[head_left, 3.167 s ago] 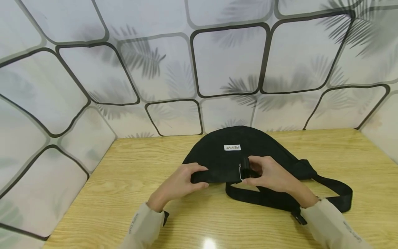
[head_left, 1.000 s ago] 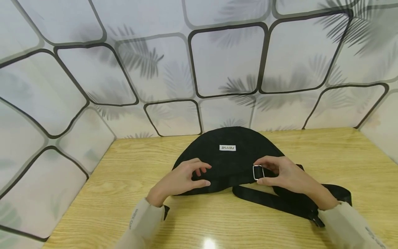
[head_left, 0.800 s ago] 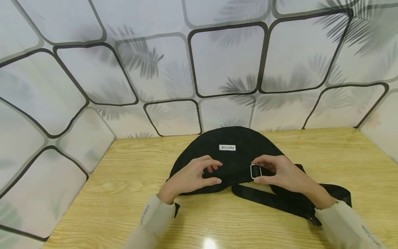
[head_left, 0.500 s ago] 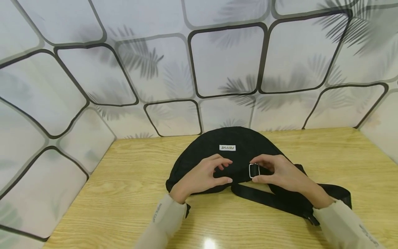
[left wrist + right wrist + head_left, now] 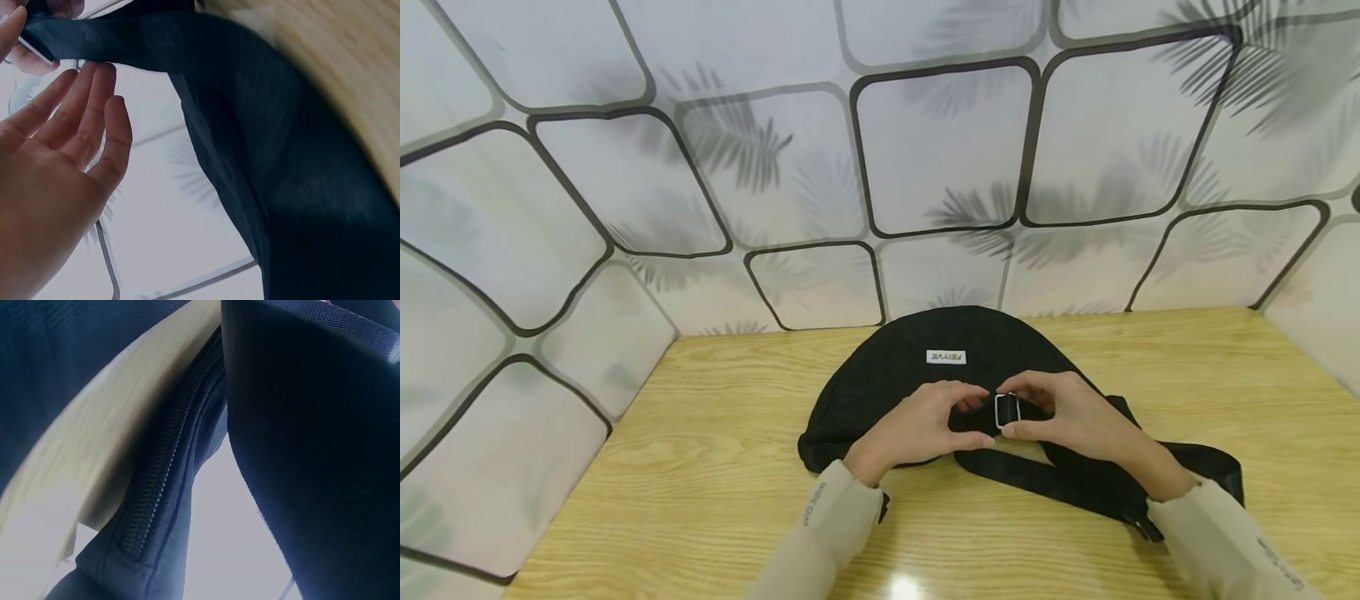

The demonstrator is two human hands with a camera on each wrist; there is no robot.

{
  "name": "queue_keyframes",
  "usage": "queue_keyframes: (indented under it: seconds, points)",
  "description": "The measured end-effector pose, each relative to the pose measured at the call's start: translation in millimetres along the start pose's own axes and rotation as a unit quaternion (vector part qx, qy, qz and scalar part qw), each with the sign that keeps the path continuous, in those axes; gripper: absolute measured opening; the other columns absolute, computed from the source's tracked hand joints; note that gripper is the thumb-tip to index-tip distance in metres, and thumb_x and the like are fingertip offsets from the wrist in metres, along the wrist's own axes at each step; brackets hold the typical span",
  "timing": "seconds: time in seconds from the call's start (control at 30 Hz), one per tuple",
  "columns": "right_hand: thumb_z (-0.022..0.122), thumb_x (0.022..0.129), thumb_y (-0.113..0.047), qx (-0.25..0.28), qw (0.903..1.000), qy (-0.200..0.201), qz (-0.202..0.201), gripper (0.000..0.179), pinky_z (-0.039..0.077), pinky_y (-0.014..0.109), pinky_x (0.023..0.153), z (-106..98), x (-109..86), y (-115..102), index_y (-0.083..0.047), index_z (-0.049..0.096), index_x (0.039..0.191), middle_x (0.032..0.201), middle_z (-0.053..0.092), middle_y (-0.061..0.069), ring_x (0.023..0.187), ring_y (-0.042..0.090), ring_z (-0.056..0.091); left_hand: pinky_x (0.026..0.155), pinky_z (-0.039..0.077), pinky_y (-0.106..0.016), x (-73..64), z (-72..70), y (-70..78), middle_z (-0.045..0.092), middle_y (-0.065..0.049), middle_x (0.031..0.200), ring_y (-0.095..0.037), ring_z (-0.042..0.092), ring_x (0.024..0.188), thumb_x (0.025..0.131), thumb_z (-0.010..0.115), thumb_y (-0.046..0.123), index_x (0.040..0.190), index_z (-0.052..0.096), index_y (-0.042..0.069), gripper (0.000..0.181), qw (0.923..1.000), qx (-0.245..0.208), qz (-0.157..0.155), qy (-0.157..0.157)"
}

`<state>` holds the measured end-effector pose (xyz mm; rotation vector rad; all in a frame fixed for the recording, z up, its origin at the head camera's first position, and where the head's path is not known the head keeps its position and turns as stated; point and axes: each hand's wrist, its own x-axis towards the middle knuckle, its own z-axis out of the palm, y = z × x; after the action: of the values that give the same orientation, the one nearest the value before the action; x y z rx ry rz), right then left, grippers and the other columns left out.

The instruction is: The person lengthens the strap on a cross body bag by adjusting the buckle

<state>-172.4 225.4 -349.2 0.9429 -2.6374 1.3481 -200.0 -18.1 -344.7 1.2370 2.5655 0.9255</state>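
A black half-moon waist bag (image 5: 872, 392) with a white label (image 5: 946, 357) lies on the table. My right hand (image 5: 1071, 417) pinches its strap at the silver rectangular slider buckle (image 5: 1007, 410), thumb below and fingers above. Just left of the buckle is my left hand (image 5: 917, 425), thumb and fingers apart, in front of the bag. In the left wrist view, that hand's fingers (image 5: 81, 119) reach up close under the black strap (image 5: 119, 40); contact there is unclear. The right wrist view shows the bag's zipper (image 5: 165, 469) and dark webbing (image 5: 300, 437), but not the hand's grip.
A loop of strap (image 5: 1022, 479) runs rightward over the wooden table (image 5: 715, 417), with a black clip (image 5: 1144, 527) by the right sleeve. Patterned fabric panels (image 5: 947, 150) stand behind the table and at its left.
My left hand has let go of the bag's lower edge and moved right toward the buckle. The right hand went right with the strap buckle, then slightly back left, pinching it throughout.
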Motion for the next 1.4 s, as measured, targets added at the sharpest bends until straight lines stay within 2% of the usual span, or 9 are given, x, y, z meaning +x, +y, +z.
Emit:
queue_keyframes:
  seconds: [0.23, 0.43, 0.53, 0.73, 0.9, 1.07, 1.2, 1.4]
  points:
    - [0.079, 0.09, -0.009, 0.01, 0.9999, -0.013, -0.003, 0.036, 0.055, 0.028, 0.072, 0, -0.8, 0, 0.005, 0.065, 0.12, 0.102, 0.07, 0.005, 0.086, 0.011, 0.067, 0.095, 0.047, -0.021, 5.8, 7.0, 1.2, 0.063, -0.01, 0.131, -0.014, 0.061, 0.115, 0.094, 0.077, 0.031, 0.139, 0.059, 0.003, 0.056, 0.9999, -0.011, -0.006, -0.003]
    - [0.082, 0.086, -0.012, -0.002, 0.9998, -0.002, -0.022, 0.042, 0.051, 0.026, 0.066, 0, 0.4, 0, 0.002, 0.064, 0.121, 0.095, 0.066, -0.002, 0.077, 0.008, 0.062, 0.086, 0.047, -0.017, 11.6, 11.3, 3.5, 0.068, -0.008, 0.12, -0.009, 0.062, 0.101, 0.096, 0.075, 0.027, 0.133, 0.063, 0.001, 0.048, 0.9998, -0.015, 0.015, 0.002]
    - [0.083, 0.085, -0.011, -0.005, 0.9995, 0.004, -0.03, 0.047, 0.049, 0.026, 0.065, 1, 0.5, 0, 0.002, 0.061, 0.124, 0.091, 0.064, -0.005, 0.074, 0.007, 0.06, 0.086, 0.047, -0.016, 14.1, 12.2, 5.2, 0.069, -0.008, 0.12, -0.007, 0.062, 0.1, 0.097, 0.073, 0.027, 0.136, 0.061, 0.001, 0.048, 0.9996, -0.021, 0.017, 0.001]
    - [0.08, 0.088, -0.01, 0.04, 0.9988, -0.013, -0.026, 0.05, 0.051, 0.027, 0.066, -2, -1.5, 0, 0.003, 0.056, 0.13, 0.092, 0.064, 0.0, 0.075, 0.011, 0.062, 0.085, 0.048, -0.016, 15.0, 13.2, 6.1, 0.068, -0.005, 0.122, -0.002, 0.061, 0.099, 0.096, 0.073, 0.027, 0.141, 0.057, 0.003, 0.053, 0.9982, -0.059, 0.012, -0.002]
    - [0.068, 0.098, -0.007, 0.103, 0.9932, -0.054, 0.01, 0.036, 0.05, 0.027, 0.067, -9, -3.6, 4, 0.008, 0.055, 0.128, 0.092, 0.063, 0.007, 0.076, 0.014, 0.061, 0.081, 0.048, -0.017, 12.2, 11.8, 6.0, 0.069, -0.001, 0.115, -0.002, 0.059, 0.091, 0.094, 0.075, 0.025, 0.137, 0.06, 0.005, 0.049, 0.9961, -0.087, 0.012, 0.0]
    - [0.061, 0.102, -0.008, 0.109, 0.9889, -0.085, 0.054, 0.026, 0.051, 0.025, 0.069, -18, -6.0, 10, 0.013, 0.061, 0.117, 0.086, 0.065, 0.002, 0.076, 0.01, 0.059, 0.08, 0.05, -0.019, 8.9, 10.0, 3.6, 0.07, -0.003, 0.111, -0.002, 0.061, 0.09, 0.094, 0.076, 0.021, 0.133, 0.061, 0.006, 0.044, 0.9931, -0.117, 0.011, 0.005]
    - [0.06, 0.102, -0.006, 0.119, 0.986, -0.082, 0.083, 0.019, 0.049, 0.025, 0.069, -21, -9.4, 16, 0.011, 0.066, 0.109, 0.08, 0.064, -0.004, 0.075, 0.009, 0.057, 0.082, 0.049, -0.019, 6.4, 9.0, 0.8, 0.069, -0.003, 0.113, -0.005, 0.062, 0.094, 0.094, 0.076, 0.022, 0.134, 0.061, 0.007, 0.045, 0.9934, -0.114, 0.008, 0.01]
    - [0.058, 0.103, -0.005, 0.152, 0.9793, -0.058, 0.12, 0.018, 0.047, 0.025, 0.072, -18, -12.0, 17, 0.011, 0.065, 0.107, 0.079, 0.062, -0.006, 0.077, 0.012, 0.056, 0.093, 0.048, -0.023, 4.7, 9.3, -1.2, 0.065, -0.005, 0.128, -0.011, 0.061, 0.111, 0.097, 0.072, 0.027, 0.141, 0.057, 0.007, 0.05, 0.9935, -0.113, 0.007, 0.011]
